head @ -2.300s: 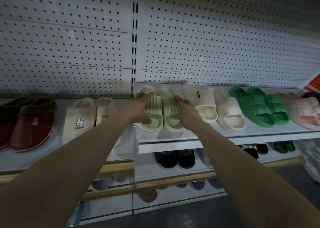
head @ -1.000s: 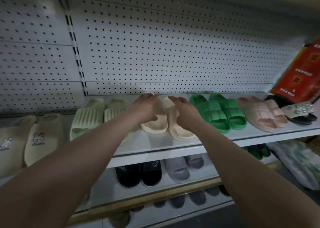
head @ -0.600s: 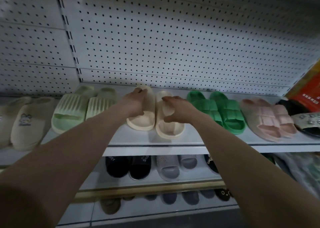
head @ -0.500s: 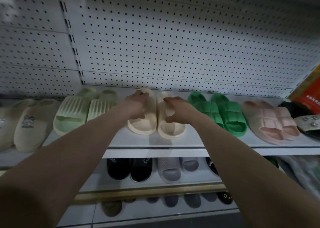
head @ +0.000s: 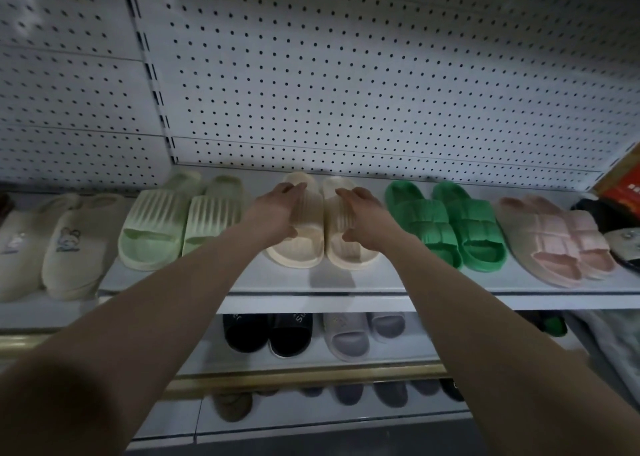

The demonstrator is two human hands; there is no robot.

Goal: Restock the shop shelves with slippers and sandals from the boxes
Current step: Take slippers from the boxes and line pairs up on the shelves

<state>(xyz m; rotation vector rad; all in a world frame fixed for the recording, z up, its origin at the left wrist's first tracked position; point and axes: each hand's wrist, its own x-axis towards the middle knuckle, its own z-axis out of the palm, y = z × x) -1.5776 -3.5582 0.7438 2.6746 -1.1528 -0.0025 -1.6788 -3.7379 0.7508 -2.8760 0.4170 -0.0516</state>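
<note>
On the upper white metal shelf (head: pixel 346 282), the left hand (head: pixel 277 213) holds the left cream ribbed rubber slide slipper (head: pixel 301 251), its grip closed over the strap. The right hand (head: pixel 363 216) holds the right cream ribbed rubber slide slipper (head: pixel 349 253) in the same way. Both slippers stand on the shelf and touch each other, between light green ribbed slides (head: pixel 156 227) and bright green quilted slides (head: pixel 446 227). Beige plush slippers (head: pixel 69 248) at the far left carry a rabbit drawing with a small unreadable word. Black slides (head: pixel 270 334) on the lower shelf show white letters, cut off and not readable. A red box (head: pixel 623 182) has writing too small to read.
</note>
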